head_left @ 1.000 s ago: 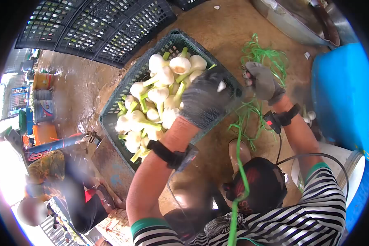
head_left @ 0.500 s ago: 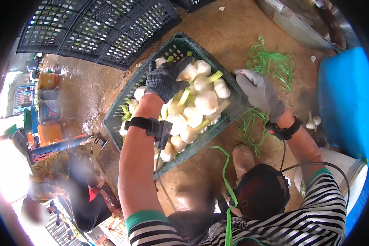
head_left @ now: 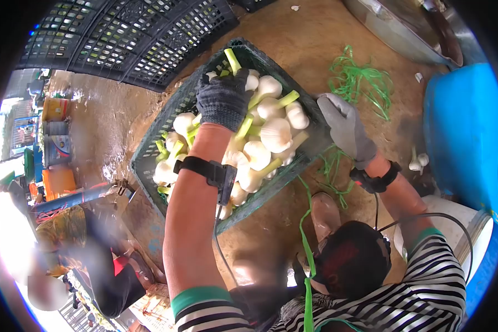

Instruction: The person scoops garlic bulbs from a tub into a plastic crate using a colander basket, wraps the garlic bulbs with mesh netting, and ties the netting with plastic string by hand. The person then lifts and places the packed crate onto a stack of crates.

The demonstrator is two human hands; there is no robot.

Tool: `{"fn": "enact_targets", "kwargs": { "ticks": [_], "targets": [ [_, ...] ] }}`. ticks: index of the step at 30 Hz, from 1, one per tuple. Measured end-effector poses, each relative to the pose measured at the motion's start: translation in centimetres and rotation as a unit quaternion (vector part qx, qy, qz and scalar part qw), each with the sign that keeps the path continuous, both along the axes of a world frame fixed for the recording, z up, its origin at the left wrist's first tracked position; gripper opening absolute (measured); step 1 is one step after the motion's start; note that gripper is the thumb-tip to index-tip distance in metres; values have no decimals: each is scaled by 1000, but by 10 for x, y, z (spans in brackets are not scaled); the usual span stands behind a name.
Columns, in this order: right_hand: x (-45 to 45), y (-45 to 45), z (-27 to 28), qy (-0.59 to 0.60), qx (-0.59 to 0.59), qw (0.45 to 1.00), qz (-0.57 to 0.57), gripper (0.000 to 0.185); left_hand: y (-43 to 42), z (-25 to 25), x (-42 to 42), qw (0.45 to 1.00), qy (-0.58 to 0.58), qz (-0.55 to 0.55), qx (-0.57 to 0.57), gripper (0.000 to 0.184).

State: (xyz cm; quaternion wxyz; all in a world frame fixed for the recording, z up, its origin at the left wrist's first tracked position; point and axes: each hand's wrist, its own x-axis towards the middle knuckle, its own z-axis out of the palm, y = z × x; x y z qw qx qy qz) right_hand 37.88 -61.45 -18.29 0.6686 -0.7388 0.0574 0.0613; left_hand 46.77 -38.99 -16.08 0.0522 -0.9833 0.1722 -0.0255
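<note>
My left hand, in a dark knitted glove, is inside the dark green crate. Its fingers are curled round a garlic bulb mostly hidden beneath them, whose green stem sticks out past the fingertips. White garlic bulbs with short stems fill the crate around it. Beside the crate's right edge is my right hand, in a grey glove, with fingers extended and nothing visible in it. Green plastic twine lies on the floor below that hand, and a tangle of it lies farther up.
Black crates stand at upper left. A blue container, a white bucket and a metal basin are at the right. A dark cap shows at the bottom. Another person sits at lower left.
My left hand has come off the crate's right side, moved left over the bulbs, and its spread fingers have closed. My right hand has loosened from a tighter curl and stayed beside the crate.
</note>
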Motion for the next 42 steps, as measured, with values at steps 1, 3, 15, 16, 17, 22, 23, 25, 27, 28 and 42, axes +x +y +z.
{"fn": "enact_targets", "kwargs": {
  "ticks": [1,3,15,16,17,22,23,25,27,28,42],
  "targets": [
    [2,-2,0,-8,1,1000,5,25,6,-1,-3,997,-47,-37,-49,42],
    [3,-6,1,-23,3,1000,11,27,23,-7,-8,973,-136,-115,-147,38],
    [118,65,63,-194,-106,933,283,34,40,24,-28,921,-158,-163,-317,56],
    [125,70,53,-258,-161,917,258,34,54,21,-37,921,-98,-95,-364,59],
    [130,71,43,-428,-248,823,279,29,71,13,-44,927,-104,-54,-356,57],
    [130,84,4,-473,-541,583,380,43,108,2,-52,970,-25,-47,-236,56],
    [130,85,3,-466,-551,556,412,45,106,-8,-54,971,0,-50,-232,57],
    [124,92,5,-421,-514,543,515,41,94,-16,-60,973,70,-12,-222,64],
    [126,98,8,-317,-545,525,572,36,94,-19,-52,963,72,-15,-261,66],
    [124,98,11,-262,-556,511,601,33,90,-17,-56,962,93,-13,-256,68],
    [111,0,28,-138,-100,954,248,40,109,6,-82,922,31,75,-380,72]
  ]
}}
